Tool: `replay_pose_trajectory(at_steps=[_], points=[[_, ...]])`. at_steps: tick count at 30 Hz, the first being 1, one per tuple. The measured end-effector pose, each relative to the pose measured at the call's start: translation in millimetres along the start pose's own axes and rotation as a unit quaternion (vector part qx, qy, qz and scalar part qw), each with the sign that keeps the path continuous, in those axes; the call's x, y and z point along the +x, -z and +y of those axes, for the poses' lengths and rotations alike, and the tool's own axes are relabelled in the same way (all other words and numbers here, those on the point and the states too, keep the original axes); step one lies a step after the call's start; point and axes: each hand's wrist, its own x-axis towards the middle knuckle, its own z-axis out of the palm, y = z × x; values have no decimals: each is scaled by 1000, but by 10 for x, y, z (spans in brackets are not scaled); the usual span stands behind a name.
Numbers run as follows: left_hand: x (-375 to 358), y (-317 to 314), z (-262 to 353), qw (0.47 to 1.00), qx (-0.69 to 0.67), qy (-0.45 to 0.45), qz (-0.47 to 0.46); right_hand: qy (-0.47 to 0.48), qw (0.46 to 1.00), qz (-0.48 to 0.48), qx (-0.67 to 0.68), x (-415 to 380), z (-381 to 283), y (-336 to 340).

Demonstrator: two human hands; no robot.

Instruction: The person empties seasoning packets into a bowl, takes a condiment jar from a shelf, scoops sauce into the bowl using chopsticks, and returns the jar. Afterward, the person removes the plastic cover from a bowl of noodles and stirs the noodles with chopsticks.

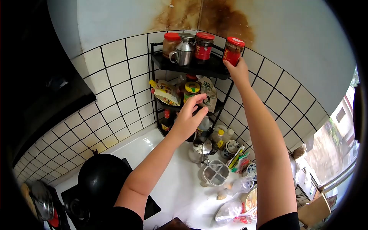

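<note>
My right hand (238, 72) grips a red-lidded glass jar (233, 50) with a red label and dark contents, at the right end of the top tier of a black corner shelf (191, 68). My left hand (190, 119) is in front of the middle tier, thumb and fingers apart, with nothing in it. Just behind its fingertips are a yellow-lidded jar (191, 89) and a paper-like packet (209, 92). Along the top tier stand another red-lidded jar (203, 48), a steel oil pot (184, 51) and a jar of brown powder (171, 45). A yellow-and-white bag (167, 93) leans at the middle tier's left.
On the white counter (168, 180) below are a glass pot (199, 151), a divided seasoning box (216, 173), several bottles and plastic bags (229, 211). A black wok (101, 178) sits on the stove at left, beneath a dark range hood (50, 84). A window is at right.
</note>
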Motion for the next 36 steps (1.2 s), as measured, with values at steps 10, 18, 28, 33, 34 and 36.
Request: replay_pose_trajectory(at_steps=[10, 18, 28, 33, 34, 36], points=[[-90, 19, -140, 999, -46, 16, 0, 17, 989, -51, -135, 123, 79, -189], [-196, -96, -222, 998, -62, 14, -8, 44, 959, -43, -276, 59, -26, -58], [-534, -269, 252, 995, -39, 55, -76, 112, 992, -35, -51, -1848, -551, 1879], [-739, -565, 559, 987, 43, 52, -146, -114, 992, -2, -59, -3555, -461, 3040], [-777, -656, 571, 984, 42, 30, -171, -183, 980, 10, -78, -3904, -446, 3212], [-872, -856, 611, 975, 30, 6, -220, -291, 951, 20, -98, -4593, -437, 3501]])
